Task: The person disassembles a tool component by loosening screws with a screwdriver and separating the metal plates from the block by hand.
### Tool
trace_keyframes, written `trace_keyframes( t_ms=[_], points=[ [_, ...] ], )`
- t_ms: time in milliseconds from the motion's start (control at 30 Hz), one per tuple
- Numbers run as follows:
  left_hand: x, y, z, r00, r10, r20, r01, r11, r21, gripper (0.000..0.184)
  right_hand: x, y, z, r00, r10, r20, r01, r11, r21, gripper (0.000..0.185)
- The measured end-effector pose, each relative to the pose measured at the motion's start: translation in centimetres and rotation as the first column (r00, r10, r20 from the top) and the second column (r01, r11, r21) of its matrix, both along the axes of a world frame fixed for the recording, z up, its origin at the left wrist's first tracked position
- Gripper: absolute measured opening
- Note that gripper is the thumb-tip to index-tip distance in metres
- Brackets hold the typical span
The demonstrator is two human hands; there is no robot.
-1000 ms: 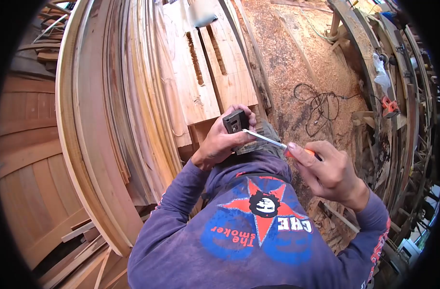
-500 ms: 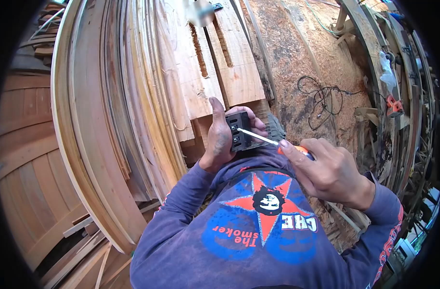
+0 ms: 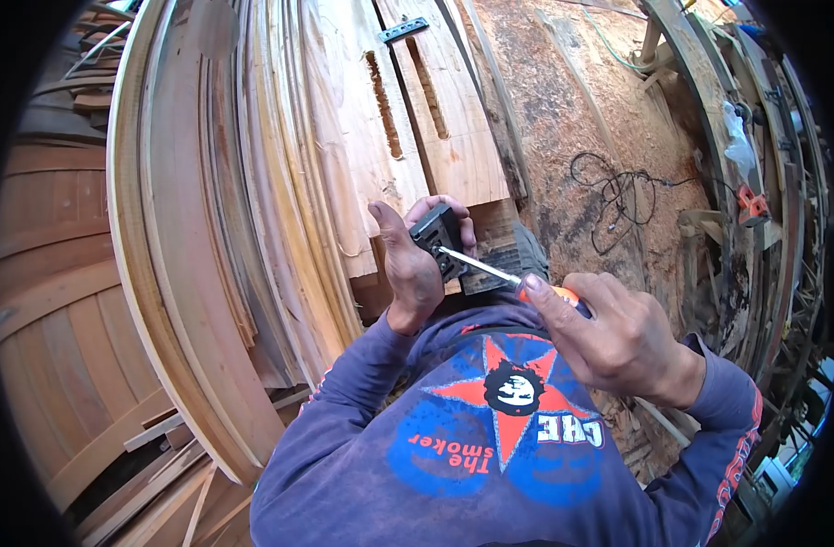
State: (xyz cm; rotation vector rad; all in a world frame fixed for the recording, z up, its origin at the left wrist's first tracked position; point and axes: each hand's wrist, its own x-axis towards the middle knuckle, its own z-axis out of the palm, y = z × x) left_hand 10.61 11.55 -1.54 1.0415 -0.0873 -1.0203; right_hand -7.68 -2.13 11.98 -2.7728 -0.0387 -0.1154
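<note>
A small black slotted block (image 3: 437, 226) with screws in its face rests in my left hand (image 3: 413, 275), its fingers wrapped behind it and the thumb raised at the side. My right hand (image 3: 622, 333) is closed round the orange handle of a screwdriver (image 3: 490, 268). The shaft points left, and its tip meets the block's face at a screw. Beyond my hands are two pale boards (image 3: 462, 173) with long rough slots cut in them. On the boards lies a narrow dark bar with holes (image 3: 404, 30).
Long wooden planks (image 3: 175, 182) stand stacked on the left, beside a panelled wooden door (image 3: 61, 301). Sawdust (image 3: 608, 91) covers the ground to the right, with a tangled black cord (image 3: 617, 196) on it. An orange tool (image 3: 752, 206) sits among timber at the far right.
The black block has tilted and shifted slightly up and left in my left hand, with the screwdriver tip following. The blurred shape over the dark bar is gone from view.
</note>
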Motion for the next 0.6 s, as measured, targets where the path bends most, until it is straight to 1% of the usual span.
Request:
trace_keyframes(
  t_ms=[133, 267, 333, 367, 433, 467, 533, 567, 600],
  points=[
    [0.1, 0.0, 0.3, 1.0, 0.017, -0.007, -0.017, 1.0, -0.023, 0.096, -0.1, 0.2, 0.0, 1.0, 0.011, 0.017, -0.011, 1.0, -0.007, 0.054],
    [0.1, 0.0, 0.5, 1.0, 0.021, 0.008, -0.021, 0.999, -0.049, 0.097, 0.1, 0.0, 0.3, 1.0, 0.013, 0.024, -0.013, 1.0, -0.014, 0.055],
    [0.1, 0.1, 0.5, 0.999, 0.014, 0.029, -0.012, 0.997, -0.073, 0.097, 0.1, -0.2, 0.5, 0.996, 0.065, 0.059, -0.059, 0.993, -0.099, 0.045],
    [-0.1, 0.2, 0.6, 0.999, 0.012, 0.031, -0.01, 0.997, -0.075, 0.097, 0.2, -0.3, 0.6, 0.996, 0.063, 0.06, -0.057, 0.993, -0.102, 0.045],
    [-0.4, 0.3, 0.7, 0.978, 0.026, 0.206, -0.025, 1.0, -0.006, 0.097, 0.7, -0.2, 0.8, 0.953, 0.165, 0.253, -0.064, 0.929, -0.364, 0.032],
    [-0.4, 0.4, 0.8, 0.978, 0.025, 0.208, -0.024, 1.0, -0.007, 0.097, 0.7, -0.1, 0.9, 0.953, 0.164, 0.255, -0.062, 0.929, -0.366, 0.032],
    [-0.6, 0.6, 1.3, 0.958, -0.051, 0.281, 0.053, 0.999, -0.002, 0.096, 0.4, 0.1, 1.0, 0.906, 0.303, 0.295, -0.09, 0.819, -0.567, 0.025],
    [-0.7, 0.1, 2.0, 0.946, -0.016, 0.324, 0.009, 1.0, 0.022, 0.09, 0.3, -0.1, 0.9, 0.901, 0.321, 0.291, -0.105, 0.813, -0.573, 0.024],
    [-0.7, 0.0, 1.8, 0.946, -0.023, 0.324, 0.018, 1.0, 0.019, 0.09, 0.2, -0.1, 1.0, 0.904, 0.315, 0.289, -0.098, 0.812, -0.576, 0.024]
  ],
)
